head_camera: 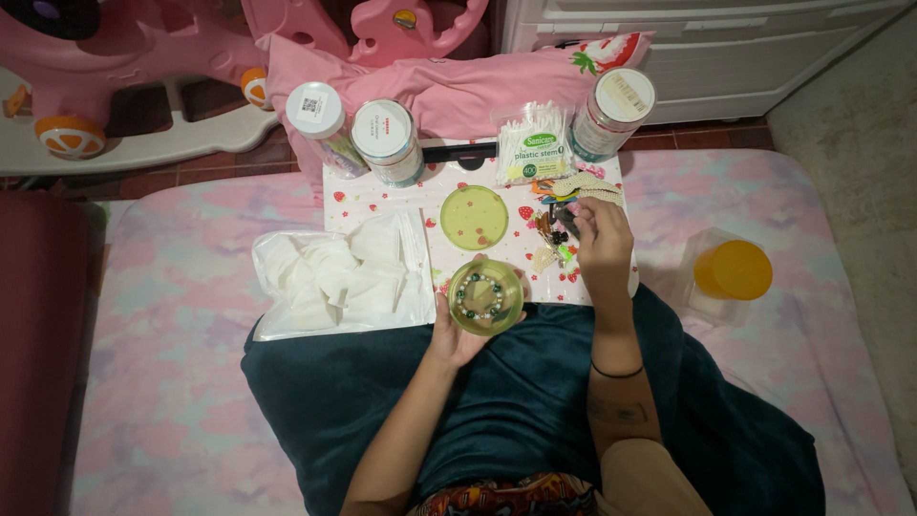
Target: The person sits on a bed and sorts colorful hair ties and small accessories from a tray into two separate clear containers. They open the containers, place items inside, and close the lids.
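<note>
Far left: a pink toy ride-on (115, 57) on the floor beside the bed (162, 287), covered in a pink and lilac sheet. On the bed, a dark teal blanket (516, 401) over the lap. Above it, a small white tray (382, 196) dotted with strawberries. On its left part, a clear plastic bag of white cotton pads (339, 277), lying flat and overlapping the tray's edge. Behind, two upright tubs with white lids (315, 110) (382, 129) at the tray's far edge. In the middle of the tray, a flat round green lid (474, 217). Just below, left hand (454, 334) cupped under a small round green jar (485, 297), fingers wrapped around its side; a beaded bracelet visible inside the jar. Further right, a bag of cotton swabs (533, 143) and a third white-lidded tub (611, 110). Right hand (602, 234) over a heap of small colourful trinkets (554, 234), fingertips curled down into it; whether pinching anything, impossible to tell. Far right, an orange-lidded clear container (731, 270) on the bed.
</note>
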